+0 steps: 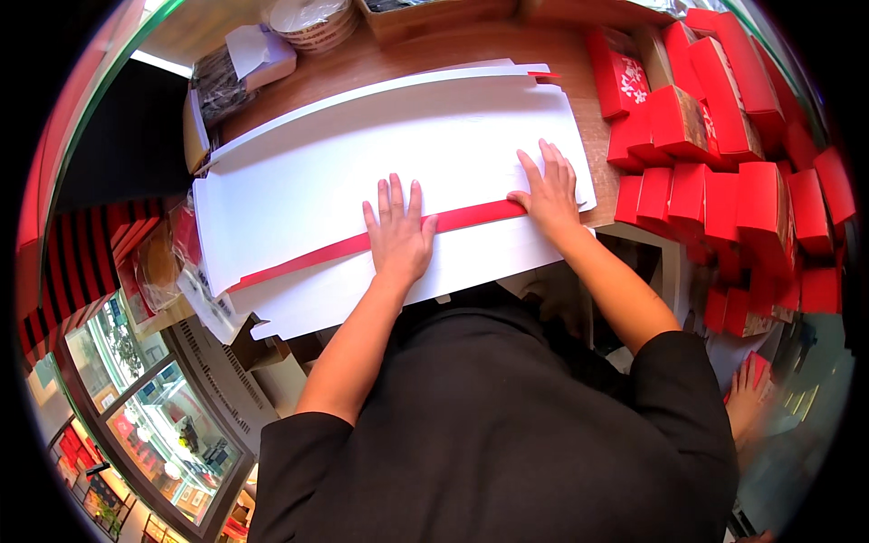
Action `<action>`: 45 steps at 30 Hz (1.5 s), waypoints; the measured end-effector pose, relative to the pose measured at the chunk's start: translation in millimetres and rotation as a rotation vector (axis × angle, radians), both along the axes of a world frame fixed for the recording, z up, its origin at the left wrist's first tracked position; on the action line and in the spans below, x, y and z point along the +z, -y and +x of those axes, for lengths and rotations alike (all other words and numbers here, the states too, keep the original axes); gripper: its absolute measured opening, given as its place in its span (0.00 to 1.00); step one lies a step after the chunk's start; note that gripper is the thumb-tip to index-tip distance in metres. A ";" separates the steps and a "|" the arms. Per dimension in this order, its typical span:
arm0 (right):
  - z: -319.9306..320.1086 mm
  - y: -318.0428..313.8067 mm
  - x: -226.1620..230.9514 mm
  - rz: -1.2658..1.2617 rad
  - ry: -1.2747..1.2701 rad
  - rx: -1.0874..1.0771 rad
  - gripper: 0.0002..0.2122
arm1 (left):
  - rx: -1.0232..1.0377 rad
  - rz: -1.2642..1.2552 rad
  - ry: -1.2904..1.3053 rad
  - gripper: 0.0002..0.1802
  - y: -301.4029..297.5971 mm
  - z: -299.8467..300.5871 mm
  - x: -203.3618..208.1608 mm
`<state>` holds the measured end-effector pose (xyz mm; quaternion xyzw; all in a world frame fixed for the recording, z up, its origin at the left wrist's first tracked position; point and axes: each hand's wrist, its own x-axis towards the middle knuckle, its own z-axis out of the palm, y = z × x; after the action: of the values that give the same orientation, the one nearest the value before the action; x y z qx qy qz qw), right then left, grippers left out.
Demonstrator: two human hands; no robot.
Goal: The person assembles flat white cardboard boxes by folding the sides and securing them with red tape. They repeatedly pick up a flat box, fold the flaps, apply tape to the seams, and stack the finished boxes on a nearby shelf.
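Note:
A large white cardboard sheet (344, 163) lies across the wooden table, its far edge bent up. Along its near side a flap is folded over, showing a narrow red strip (326, 252). My left hand (400, 233) lies flat over the strip near its middle, fingers stretched toward the far side. At the strip's right end my right hand (550, 195) rests with fingers spread and the thumb on the red edge. Neither hand grips anything. The near white panel (389, 299) overhangs the table's front edge toward my body.
Red boxes (706, 199) are stacked in several rows on the right. At the far left sit a small open box (262, 59) and round tubs (310, 20). Another hand (748, 398) touches something red at the lower right. Window panes (163, 425) show lower left.

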<state>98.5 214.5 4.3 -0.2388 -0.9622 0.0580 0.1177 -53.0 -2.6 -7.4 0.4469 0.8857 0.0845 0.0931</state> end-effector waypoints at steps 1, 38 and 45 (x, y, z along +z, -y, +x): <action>-0.8 3.5 -1.9 0.036 -0.025 0.004 0.29 | 0.004 0.007 -0.006 0.36 0.2 -0.7 0.6; -23.9 5.1 -36.3 -1.042 -0.866 -0.496 0.16 | 0.195 0.002 -0.055 0.35 168.4 -122.0 -3.6; -24.9 7.1 -39.9 -1.021 -0.912 -0.537 0.14 | 0.198 0.117 0.038 0.33 173.2 -125.5 -2.5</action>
<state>73.6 207.4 -35.6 -0.4436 -0.5790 0.5617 0.3905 -178.5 -175.8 -9.9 0.3604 0.9171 0.1531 0.0751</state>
